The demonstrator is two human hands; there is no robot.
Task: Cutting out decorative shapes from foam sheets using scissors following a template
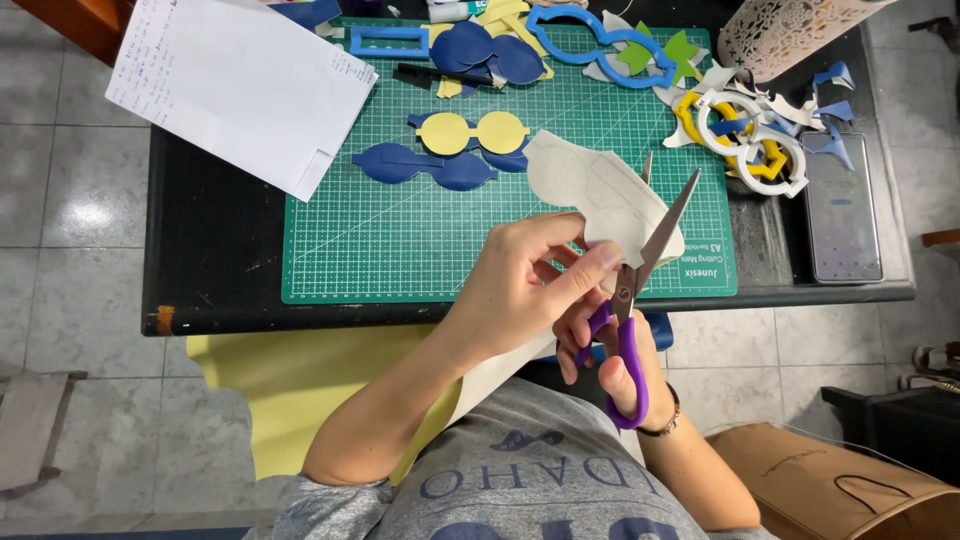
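My left hand (525, 285) pinches a piece of pale grey-white sheet material (595, 190) held above the front edge of the green cutting mat (400, 240). My right hand (600, 345) grips purple-handled scissors (632, 330), fingers through the loops. Their blades are spread apart and point up and to the right, against the right edge of the pale sheet. A larger part of the sheet hangs down behind my left forearm towards my lap.
On the mat lie blue and yellow glasses-shaped cutouts (470, 135), a blue frame (390, 40) and a black pen (440, 73). White paper (240, 80) lies at left, ring-shaped scraps (745, 135) and a phone (842, 205) at right. A yellow sheet (300, 380) hangs below the black table (210, 250). A brown bag (830, 485) stands lower right.
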